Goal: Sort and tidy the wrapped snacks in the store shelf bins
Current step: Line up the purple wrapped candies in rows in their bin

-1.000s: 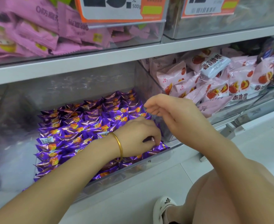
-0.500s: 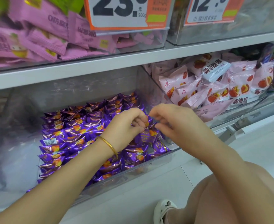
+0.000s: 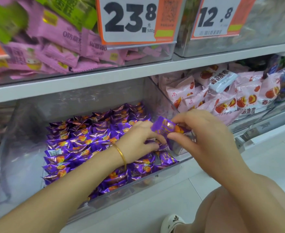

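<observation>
Purple snacks (image 3: 81, 143) lie packed in rows in the clear bin (image 3: 24, 153) under the white shelf (image 3: 88, 79). We see pink packets (image 3: 222, 98) in the next bin to the right. We read 23.8 on the price tag (image 3: 131, 21) above. The right hand (image 3: 205, 137) is over the bin's front right corner and pinches a single purple snack (image 3: 165, 127) between thumb and fingers, raised above the pile. The left hand (image 3: 138, 140) reaches into the same corner, fingers bent onto the wrappers just under it. We cannot tell whether it grips one. We note a gold bangle (image 3: 120, 153) on the left wrist.
</observation>
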A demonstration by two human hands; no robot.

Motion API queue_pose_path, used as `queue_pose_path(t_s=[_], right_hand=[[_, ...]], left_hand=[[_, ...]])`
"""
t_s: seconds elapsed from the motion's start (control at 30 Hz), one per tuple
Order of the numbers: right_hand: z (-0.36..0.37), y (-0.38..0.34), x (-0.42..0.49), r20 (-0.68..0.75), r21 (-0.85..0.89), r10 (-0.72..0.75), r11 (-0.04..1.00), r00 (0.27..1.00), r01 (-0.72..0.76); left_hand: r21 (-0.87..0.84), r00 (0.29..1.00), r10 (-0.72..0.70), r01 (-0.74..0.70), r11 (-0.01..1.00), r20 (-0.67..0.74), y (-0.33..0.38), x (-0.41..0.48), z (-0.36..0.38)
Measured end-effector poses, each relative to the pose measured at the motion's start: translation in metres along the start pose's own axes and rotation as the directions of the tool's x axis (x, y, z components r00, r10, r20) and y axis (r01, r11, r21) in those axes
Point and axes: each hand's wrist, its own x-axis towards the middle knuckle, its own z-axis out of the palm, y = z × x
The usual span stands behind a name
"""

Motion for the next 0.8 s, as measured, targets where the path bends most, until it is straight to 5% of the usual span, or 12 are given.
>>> queue_pose_path(t_s=[0.13, 0.37, 0.67, 0.8], right_hand=[[0.006, -0.001, -0.002, -0.081, 0.237, 0.068, 0.970, 0.994, -0.047], [0.012, 0.000, -0.003, -0.067, 0.289, 0.112, 0.953, 0.991, -0.089], [0.014, -0.002, -0.003, -0.065, 0.289, 0.124, 0.952, 0.990, -0.101], [0.014, -0.003, -0.003, -0.079, 0.318, 0.146, 0.941, 0.986, -0.114]], left_hand=[[0.511, 0.910, 0.055, -0.280, 0.812, 0.411, 0.012, 0.018, 0.008], [0.654, 0.834, -0.001, -0.432, 0.621, 0.552, 0.017, 0.030, 0.026], [0.514, 0.899, 0.012, -0.262, 0.817, 0.439, 0.011, 0.025, 0.016], [0.173, 0.932, 0.015, -0.082, 0.982, 0.361, -0.002, 0.019, 0.014]])
